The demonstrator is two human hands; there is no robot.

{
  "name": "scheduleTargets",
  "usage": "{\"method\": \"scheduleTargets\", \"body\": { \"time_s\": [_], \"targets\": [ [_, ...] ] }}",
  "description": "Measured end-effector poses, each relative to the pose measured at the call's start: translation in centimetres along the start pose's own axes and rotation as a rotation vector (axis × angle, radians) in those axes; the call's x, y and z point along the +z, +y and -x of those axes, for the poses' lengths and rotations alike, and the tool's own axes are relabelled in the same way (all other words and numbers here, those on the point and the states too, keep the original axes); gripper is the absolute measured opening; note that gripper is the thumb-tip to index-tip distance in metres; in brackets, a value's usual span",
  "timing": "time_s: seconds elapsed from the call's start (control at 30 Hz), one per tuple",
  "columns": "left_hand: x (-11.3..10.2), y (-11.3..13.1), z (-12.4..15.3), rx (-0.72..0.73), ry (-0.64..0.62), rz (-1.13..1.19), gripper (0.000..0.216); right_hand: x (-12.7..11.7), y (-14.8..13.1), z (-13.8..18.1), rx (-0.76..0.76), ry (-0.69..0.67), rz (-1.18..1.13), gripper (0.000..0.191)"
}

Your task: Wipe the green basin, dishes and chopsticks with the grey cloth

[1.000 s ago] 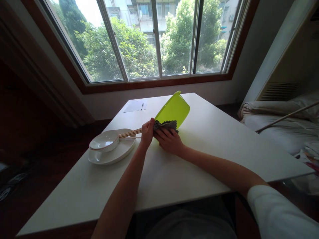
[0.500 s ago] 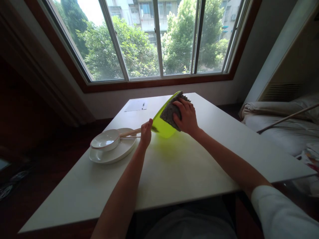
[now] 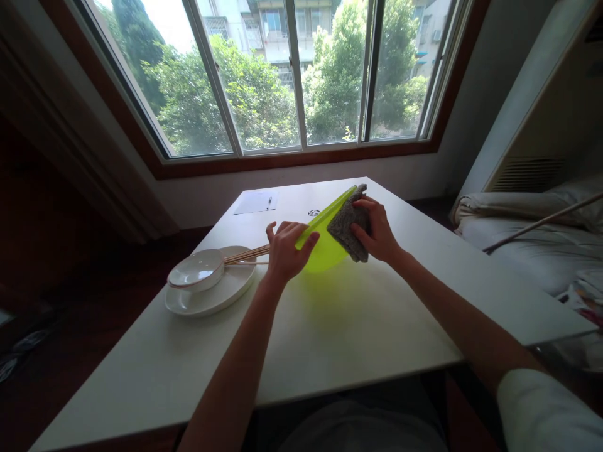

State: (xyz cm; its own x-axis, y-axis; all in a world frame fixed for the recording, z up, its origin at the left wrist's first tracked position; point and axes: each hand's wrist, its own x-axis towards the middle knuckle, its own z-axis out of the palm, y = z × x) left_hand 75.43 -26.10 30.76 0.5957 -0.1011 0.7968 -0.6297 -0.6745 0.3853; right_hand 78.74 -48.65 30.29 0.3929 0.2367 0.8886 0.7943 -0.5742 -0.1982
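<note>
A lime-green plastic dish (image 3: pixel 323 251) is held tilted above the white table (image 3: pixel 358 314), its rim running up to the right. My left hand (image 3: pixel 285 251) grips its lower left edge, thumb on the near side. My right hand (image 3: pixel 377 229) presses a folded grey cloth (image 3: pixel 347 227) against the dish's near face, fingers closed round the cloth. Both forearms reach in from the bottom of the view.
To the left stands a white plate (image 3: pixel 211 298) with an upturned white bowl (image 3: pixel 196 270) and wooden chopsticks (image 3: pixel 247 254) on it. A sheet of paper (image 3: pixel 257 202) with a pen lies at the far edge. A bed with bedding (image 3: pixel 532 232) is at the right.
The right hand with the cloth slid from the dish's near bottom edge up to its top, then came to its right side. The dish tilted flatter and the left hand shifted its hold.
</note>
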Motion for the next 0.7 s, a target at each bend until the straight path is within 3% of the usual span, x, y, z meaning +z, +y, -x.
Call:
{"method": "scheduleTargets", "body": {
  "time_s": [0.1,0.17,0.3,0.43,0.6,0.7],
  "targets": [
    [0.0,3.1,-0.8,0.083,0.004,-0.089,0.021,0.2,-0.9,0.4,-0.013,-0.013,0.005,0.041],
    [0.0,3.9,-1.2,0.143,-0.032,-0.121,0.024,0.4,-1.1,0.7,-0.014,-0.009,0.006,0.041],
    [-0.2,3.2,-1.9,0.184,-0.080,-0.205,0.027,0.8,-1.2,1.4,-0.014,0.040,0.036,0.041],
    [0.0,2.6,-2.4,0.113,-0.077,-0.223,0.029,0.9,-1.5,1.7,-0.004,0.078,0.092,0.041],
    [0.9,1.9,-3.2,-0.049,-0.018,-0.074,0.027,1.0,-1.9,1.7,-0.025,0.029,0.197,0.043],
    [1.3,0.6,-4.1,-0.066,-0.018,0.046,0.025,1.2,-1.9,1.7,-0.041,-0.002,0.251,0.045]
  ]
}}
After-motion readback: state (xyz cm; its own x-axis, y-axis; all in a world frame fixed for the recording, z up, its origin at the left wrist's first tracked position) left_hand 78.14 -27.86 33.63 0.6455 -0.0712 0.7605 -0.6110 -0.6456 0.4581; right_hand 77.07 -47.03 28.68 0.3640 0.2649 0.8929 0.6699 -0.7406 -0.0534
